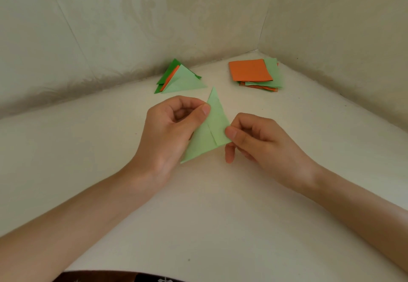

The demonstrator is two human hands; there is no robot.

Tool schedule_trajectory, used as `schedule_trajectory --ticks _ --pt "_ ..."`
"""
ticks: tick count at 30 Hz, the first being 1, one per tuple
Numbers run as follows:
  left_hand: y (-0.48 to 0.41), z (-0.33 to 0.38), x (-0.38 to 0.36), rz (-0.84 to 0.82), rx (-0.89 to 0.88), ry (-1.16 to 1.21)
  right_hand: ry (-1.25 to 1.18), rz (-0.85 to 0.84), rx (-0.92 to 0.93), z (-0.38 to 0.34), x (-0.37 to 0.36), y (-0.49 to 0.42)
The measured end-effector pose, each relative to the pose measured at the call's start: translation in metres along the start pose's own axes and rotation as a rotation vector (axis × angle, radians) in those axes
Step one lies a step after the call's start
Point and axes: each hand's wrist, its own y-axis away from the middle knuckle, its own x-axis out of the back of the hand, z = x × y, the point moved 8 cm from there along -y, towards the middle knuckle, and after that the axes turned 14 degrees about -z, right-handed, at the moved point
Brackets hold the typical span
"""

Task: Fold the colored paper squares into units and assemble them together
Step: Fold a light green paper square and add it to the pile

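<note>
Left hand and right hand are pinching opposite edges of a light green triangle just above the table. A few folded units are lying behind; approx. a dozen squares are waiting, w/ assembly not yet begun.

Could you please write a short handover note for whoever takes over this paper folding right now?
Left hand: pinches the left edge of the light green triangle.
Right hand: pinches its right corner.
Both hold it over the table.
Done: a pile of folded units, green and orange, lies at the back left.
Left: finish this unit, fold the stack of flat squares at the back right, then assemble. No assembled piece is in view.
</note>
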Motion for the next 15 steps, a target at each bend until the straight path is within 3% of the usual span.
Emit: schedule_trajectory --ticks 6,11,15 --pt "-0.002 -0.010 0.000 -0.035 0.095 0.144 0.171 0.065 0.019 0.000 0.005 0.000" --pt "-0.005 -0.013 -0.005 -0.128 0.125 0.215 -0.052 0.189 0.072 0.007 0.018 0.000" --pt "-0.007 -0.013 -0.012 -0.293 0.117 0.204 -0.136 0.241 0.178 -0.001 0.029 0.004"
